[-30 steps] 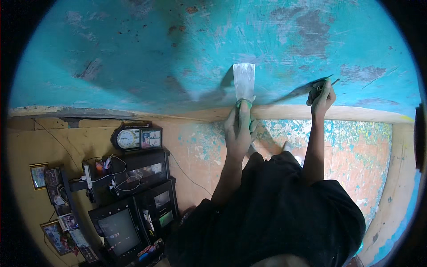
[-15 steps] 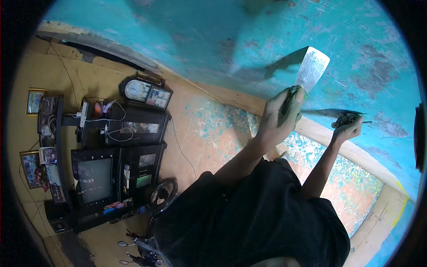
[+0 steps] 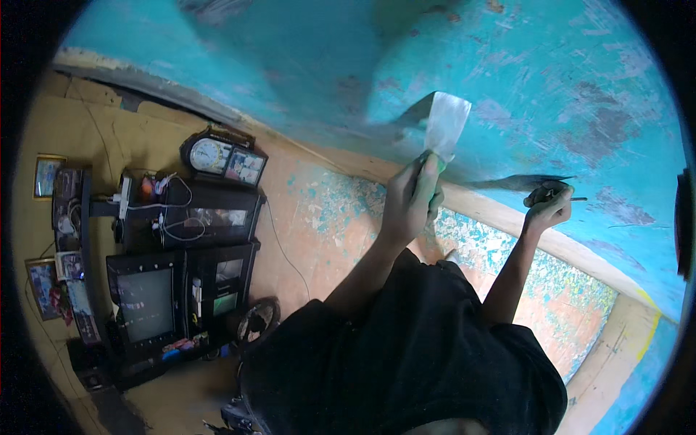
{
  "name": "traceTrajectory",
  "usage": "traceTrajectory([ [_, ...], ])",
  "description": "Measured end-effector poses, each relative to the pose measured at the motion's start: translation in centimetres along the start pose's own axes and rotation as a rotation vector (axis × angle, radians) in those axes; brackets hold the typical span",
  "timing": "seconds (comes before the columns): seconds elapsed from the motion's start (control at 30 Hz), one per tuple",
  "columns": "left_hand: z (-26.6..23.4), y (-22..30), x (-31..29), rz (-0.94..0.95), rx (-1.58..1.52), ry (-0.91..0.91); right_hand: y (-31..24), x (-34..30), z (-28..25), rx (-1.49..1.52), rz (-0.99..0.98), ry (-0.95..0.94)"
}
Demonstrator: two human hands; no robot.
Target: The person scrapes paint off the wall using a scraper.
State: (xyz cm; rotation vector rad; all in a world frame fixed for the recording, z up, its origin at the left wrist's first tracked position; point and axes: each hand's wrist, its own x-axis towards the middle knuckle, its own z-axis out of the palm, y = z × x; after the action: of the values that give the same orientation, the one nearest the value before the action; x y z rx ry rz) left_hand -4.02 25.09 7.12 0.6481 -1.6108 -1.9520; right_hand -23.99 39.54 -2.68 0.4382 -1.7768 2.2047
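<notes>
A scraper (image 3: 447, 125) with a flat, wide metal blade is gripped in my left hand (image 3: 410, 201), the thumb lying along its handle. Its blade points up over the turquoise wall (image 3: 500, 116), which has scuffed and grey bare patches. The blade's shadow falls to its left; I cannot tell whether its edge touches the paint. Further right, my right hand (image 3: 549, 212) is closed around a thin dark rod-like thing (image 3: 579, 199) whose end sticks out past the fingers. The fingers hide the rest of it, and a long shadow lies behind that hand.
Paint flakes (image 3: 341, 210) litter the tan floor below the wall. At left stands a black cabinet (image 3: 250, 272) with a television (image 3: 145, 304), a clock (image 3: 210, 154) and cables. A pale ledge (image 3: 500, 210) runs along the wall's foot. A dark object (image 3: 684, 225) juts in at the right edge.
My left hand has moved left and slightly down with the scraper. My right hand has shifted a little left, still holding the rod-like thing. The whole view has shifted slightly.
</notes>
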Motion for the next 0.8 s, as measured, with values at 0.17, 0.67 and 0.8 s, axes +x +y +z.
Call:
traceTrajectory([
  [0.17, 2.2, 3.5, 0.9, 0.111, 0.045, 0.034, -0.3, 0.0, -0.1, 0.040, -0.012, 0.003],
  [0.67, 3.0, 0.3, -0.4, -0.044, 0.055, 0.002, 1.7, -0.1, -0.6, -0.048, -0.176, -0.031],
  [0.8, 3.4, 3.6, 0.4, 0.114, -0.054, 0.018, 1.4, -0.1, -0.6, -0.079, -0.190, -0.030],
])
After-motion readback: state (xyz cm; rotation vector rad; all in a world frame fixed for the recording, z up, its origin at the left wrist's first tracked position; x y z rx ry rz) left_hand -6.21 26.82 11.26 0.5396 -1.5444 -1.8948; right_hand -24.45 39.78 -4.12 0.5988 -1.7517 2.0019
